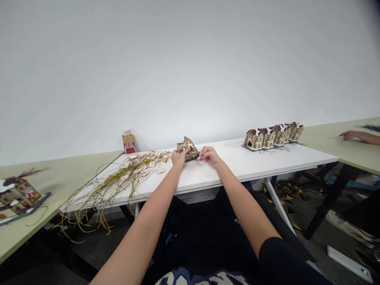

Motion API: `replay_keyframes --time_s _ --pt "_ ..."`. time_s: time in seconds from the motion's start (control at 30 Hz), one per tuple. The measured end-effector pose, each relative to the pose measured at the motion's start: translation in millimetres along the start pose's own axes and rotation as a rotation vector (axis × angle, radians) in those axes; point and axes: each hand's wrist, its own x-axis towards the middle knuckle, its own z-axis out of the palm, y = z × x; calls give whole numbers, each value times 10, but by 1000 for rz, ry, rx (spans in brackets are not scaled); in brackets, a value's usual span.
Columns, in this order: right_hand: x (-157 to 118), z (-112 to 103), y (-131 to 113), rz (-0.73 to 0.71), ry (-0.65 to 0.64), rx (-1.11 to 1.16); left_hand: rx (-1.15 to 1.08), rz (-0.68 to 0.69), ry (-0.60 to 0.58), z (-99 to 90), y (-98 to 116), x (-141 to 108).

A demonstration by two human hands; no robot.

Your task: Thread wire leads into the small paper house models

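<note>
holding a model house (190, 145), bottle label (128, 143) unreadable

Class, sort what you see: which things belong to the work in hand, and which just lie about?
Likely in the work: model house held by left hand, row of houses, tagged cords.
Likely just lying about: bottle, white phone on floor.

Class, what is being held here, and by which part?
The left hand holds a model house by its left side; whether the right hand holds anything is unclear.
</note>
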Motion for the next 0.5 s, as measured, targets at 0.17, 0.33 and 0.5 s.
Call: replay_keyframes --time_s 0.17,0.33,0.5 --pt "21 8 6 93 166 -100 0 9 22 -4 -6 7" --pt "54 -6 58 110 363 -277 -57 16 79 1 3 1" --pt "95 -76 147 84 602 -553 -121 8 139 -21 47 -28"
